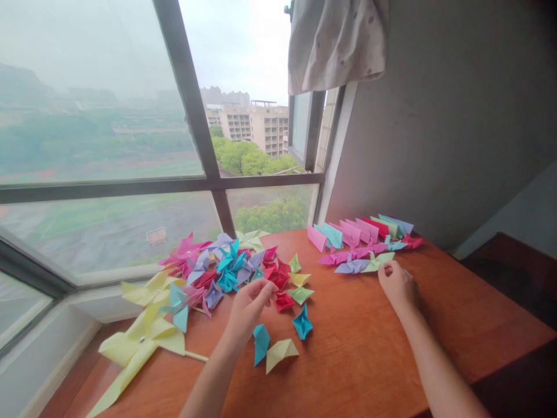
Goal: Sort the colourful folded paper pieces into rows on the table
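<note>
My right hand (397, 285) pinches the end of a light green folded-paper crane (376, 262), which rests on the table at the front of a group. Beside that crane lies a lilac one (351, 266), with magenta cranes (334, 256) just behind. My left hand (255, 299) hovers by the red paper boats (278, 274), thumb and forefinger closed together; what they hold, if anything, I cannot make out. Below it are a blue folded piece (261, 343), a pale yellow folded piece (282, 353) and a blue paper boat (303, 323).
Yellow paper pinwheels (141, 339) spread over the left of the wooden table (348, 360), near a heap of colourful folded shapes (230, 264). Folded paper strips (350, 232) stand in a row at the back right. Windows (108, 116) and a grey wall (435, 116) border the table.
</note>
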`<state>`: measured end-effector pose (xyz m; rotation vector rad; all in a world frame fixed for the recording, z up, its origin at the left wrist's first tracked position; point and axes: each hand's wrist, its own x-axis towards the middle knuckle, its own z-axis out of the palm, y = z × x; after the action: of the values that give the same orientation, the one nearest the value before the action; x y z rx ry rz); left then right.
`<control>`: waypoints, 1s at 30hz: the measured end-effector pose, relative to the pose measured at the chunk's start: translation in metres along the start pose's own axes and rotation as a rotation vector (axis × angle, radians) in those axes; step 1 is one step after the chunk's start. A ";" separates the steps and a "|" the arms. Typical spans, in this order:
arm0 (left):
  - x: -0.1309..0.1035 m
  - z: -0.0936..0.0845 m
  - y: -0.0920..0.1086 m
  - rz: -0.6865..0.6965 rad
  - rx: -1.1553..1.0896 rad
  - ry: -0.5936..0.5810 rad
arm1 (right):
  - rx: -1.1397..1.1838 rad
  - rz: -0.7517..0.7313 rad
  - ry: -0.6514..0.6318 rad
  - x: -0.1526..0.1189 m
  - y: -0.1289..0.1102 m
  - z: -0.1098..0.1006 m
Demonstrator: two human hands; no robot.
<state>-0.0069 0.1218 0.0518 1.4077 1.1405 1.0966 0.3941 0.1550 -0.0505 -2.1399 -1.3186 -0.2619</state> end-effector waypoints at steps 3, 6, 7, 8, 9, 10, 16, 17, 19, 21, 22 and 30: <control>0.000 0.000 0.000 0.006 -0.002 -0.008 | 0.016 0.003 -0.003 0.001 -0.001 0.004; 0.000 0.000 0.000 0.004 -0.007 -0.005 | 0.046 0.020 0.000 0.002 0.001 0.008; 0.000 0.000 0.001 0.002 -0.007 -0.003 | 0.056 0.027 0.001 0.002 0.002 0.009; 0.000 0.000 0.002 0.001 -0.006 -0.002 | 0.066 0.032 0.001 0.003 0.003 0.010; -0.001 0.000 0.002 0.001 -0.005 -0.001 | 0.075 0.036 -0.001 0.003 0.004 0.011; -0.001 0.000 0.002 0.001 -0.004 -0.001 | 0.081 0.039 -0.003 0.003 0.005 0.011; 0.001 0.001 0.000 -0.004 -0.011 -0.013 | 0.082 0.056 0.009 0.003 0.006 0.013; 0.001 0.000 -0.001 -0.006 -0.008 -0.014 | 0.082 0.054 0.016 0.003 0.006 0.013; 0.001 0.000 -0.002 -0.005 0.002 -0.016 | 0.086 0.050 0.030 0.003 0.006 0.014; 0.001 -0.001 -0.004 -0.002 0.011 -0.019 | 0.091 0.046 0.040 0.004 0.006 0.014; 0.002 -0.001 -0.004 0.000 0.014 -0.020 | 0.093 0.045 0.042 0.004 0.007 0.014; 0.001 -0.001 -0.003 0.003 0.019 -0.014 | 0.150 0.018 0.050 0.004 0.008 0.016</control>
<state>-0.0082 0.1230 0.0491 1.4306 1.1417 1.0787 0.4009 0.1649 -0.0642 -2.0063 -1.2495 -0.2014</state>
